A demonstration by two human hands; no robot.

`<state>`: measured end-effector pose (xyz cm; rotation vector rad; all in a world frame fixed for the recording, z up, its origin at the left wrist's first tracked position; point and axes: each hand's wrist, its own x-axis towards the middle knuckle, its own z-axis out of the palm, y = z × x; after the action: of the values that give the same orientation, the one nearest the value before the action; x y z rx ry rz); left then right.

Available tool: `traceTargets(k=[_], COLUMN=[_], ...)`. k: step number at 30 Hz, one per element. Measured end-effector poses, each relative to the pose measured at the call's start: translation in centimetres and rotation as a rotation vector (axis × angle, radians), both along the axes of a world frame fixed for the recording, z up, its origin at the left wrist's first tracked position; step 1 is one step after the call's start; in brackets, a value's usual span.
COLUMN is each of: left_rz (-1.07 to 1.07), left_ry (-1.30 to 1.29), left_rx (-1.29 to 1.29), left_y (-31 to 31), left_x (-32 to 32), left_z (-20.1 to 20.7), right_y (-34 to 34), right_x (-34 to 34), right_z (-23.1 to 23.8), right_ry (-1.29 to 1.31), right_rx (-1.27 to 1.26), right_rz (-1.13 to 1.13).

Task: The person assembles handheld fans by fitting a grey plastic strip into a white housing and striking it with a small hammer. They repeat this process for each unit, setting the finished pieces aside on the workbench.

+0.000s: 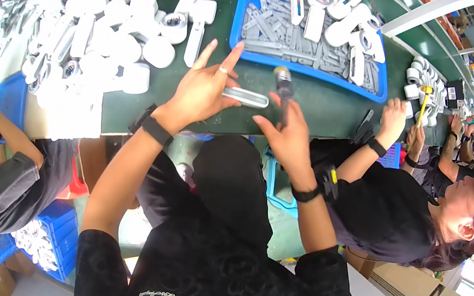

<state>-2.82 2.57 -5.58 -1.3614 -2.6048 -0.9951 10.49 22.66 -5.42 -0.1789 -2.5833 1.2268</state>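
Head view. Pinches the left end of a pale grey handle (246, 97) in the left hand (204, 87), with index and middle fingers spread apart, away from the grip. Holds the handle between the two hands, over the green table (131, 108), its long axis nearly crosswise, its rounded free end pointing toward the right hand (291, 137). Grips in the right hand, by a thin shaft, a tool (283, 85) with a thick grey head, pointing away beyond the handle's free end. Extends the right thumb toward the handle; cannot tell whether touching. Includes, beyond the hands, a blue tray (323, 80) of grey strips and white parts; left of the left hand, a heap of white parts (107, 26); right of the right hand, a co-worker's hand (392, 119).
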Motion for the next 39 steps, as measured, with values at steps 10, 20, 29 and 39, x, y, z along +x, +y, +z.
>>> traceTargets(k=[10, 20, 29, 39], left_rz=[-0.097, -0.106, 0.133, 0.262], left_ry=[-0.027, -0.236, -0.158, 0.363], left_rx=[-0.093, -0.311, -0.141, -0.209], left_y=[-3.1, -1.2, 5.4, 12.5], left_x=[2.1, -2.4, -7.1, -22.7], left_z=[3.2, 3.8, 7.4, -0.2], right_y=[1.7, 5.7, 8.1, 7.2], right_x=[-2.9, -2.1, -1.6, -1.5], right_z=[-2.5, -0.6, -4.3, -4.2], right_ry=[-0.374, -0.268, -0.076, -0.072], right_rx=[-0.675, -0.798, -0.976, -0.808], right_rz=[-0.082, -0.192, -0.191, -0.191])
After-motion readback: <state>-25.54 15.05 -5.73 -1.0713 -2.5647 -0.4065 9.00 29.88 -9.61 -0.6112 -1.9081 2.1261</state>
